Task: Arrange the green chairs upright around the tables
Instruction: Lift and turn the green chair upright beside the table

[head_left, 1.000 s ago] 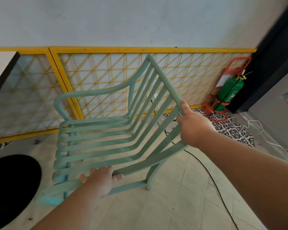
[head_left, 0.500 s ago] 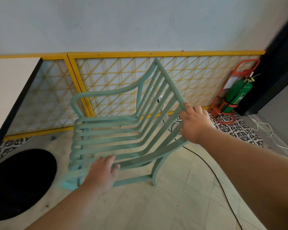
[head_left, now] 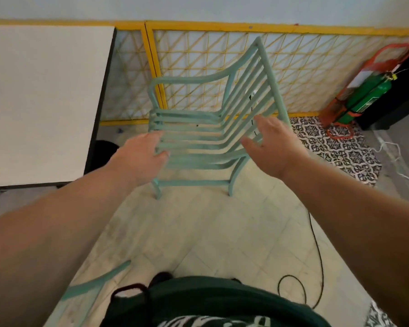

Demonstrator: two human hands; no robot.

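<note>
A: Where is the green chair (head_left: 198, 138) sitting?

B: It is standing upright on the floor (head_left: 210, 232), beside the table (head_left: 45, 102) and backing toward the yellow lattice fence (head_left: 198, 62).

A: And the hands?

B: Both are hovering open: left hand (head_left: 139, 156) at the seat's front slats, right hand (head_left: 272, 147) by the backrest, gripping nothing.

A: Handling?

B: Probably rigid and light; the armrest and back rail are offering good holds. The cable (head_left: 316, 244) is trailing nearby.
</note>
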